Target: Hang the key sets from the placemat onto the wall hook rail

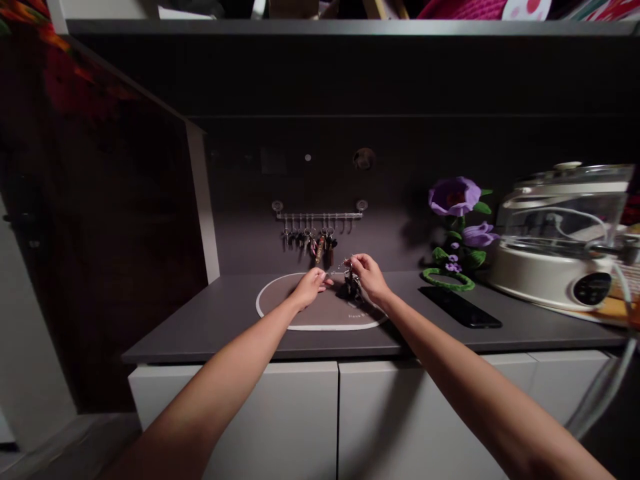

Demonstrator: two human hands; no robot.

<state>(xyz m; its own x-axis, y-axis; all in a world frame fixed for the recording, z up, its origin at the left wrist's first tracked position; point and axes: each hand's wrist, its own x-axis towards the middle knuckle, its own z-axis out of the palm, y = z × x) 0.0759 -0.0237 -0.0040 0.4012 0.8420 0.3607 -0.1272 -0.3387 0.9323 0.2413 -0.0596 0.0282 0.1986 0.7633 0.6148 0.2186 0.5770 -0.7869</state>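
My right hand is closed in a pinch at the top of a bunch of keys, which hangs dark beneath the fingers just above the mat. To its left, my left hand pinches the end of a thin, shiny, chain-like piece that reaches across to the right fingertips. Its exact links are too small to make out. Both hands are over a brown oval mat with a pale rim. Behind them, a wall-mounted hook rail carries several hanging keys.
A black phone lies on the grey counter at right. Behind it stand purple knitted flowers with a green ring base. A white appliance with a clear top and a cable is further right. A shelf overhangs above.
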